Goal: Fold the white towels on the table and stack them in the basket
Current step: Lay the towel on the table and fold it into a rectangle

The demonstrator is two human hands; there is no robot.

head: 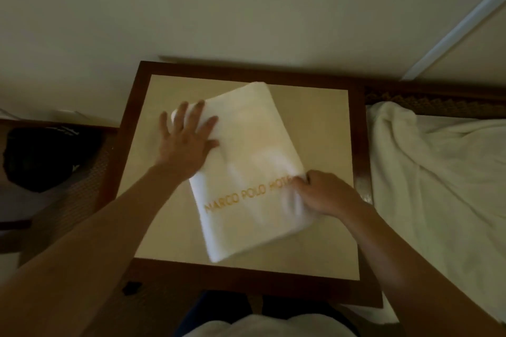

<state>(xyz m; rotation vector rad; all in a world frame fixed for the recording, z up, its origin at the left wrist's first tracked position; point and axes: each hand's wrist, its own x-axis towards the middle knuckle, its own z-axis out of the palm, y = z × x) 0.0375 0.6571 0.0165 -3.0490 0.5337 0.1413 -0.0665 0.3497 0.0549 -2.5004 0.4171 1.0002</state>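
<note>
The fingers of the left hand lay spread and straight, pressing flat on the far-left corner of the folded white towel and gripping nothing. That towel, stitched in gold with "MARCO POLO HOTEL" lettering partly covered on its right end, lay skewed across the beige top of the wood-framed table, its near corner close to the table's front edge. Further right, the right hand had its fingers curled around the towel's right edge, pinching a blurred bunch of cloth.

To do this fold well, I judged that the left palm should hold its corner as an anchor while the right hand carried its edge across in 1 smooth sweep, matching corners before flattening the crease. Squaring the skewed towel to the table first would probably help.

At the far right, a heap of cream cloth, likely more towels, lay beside the table. I could not tell whether a basket was in view.
</note>
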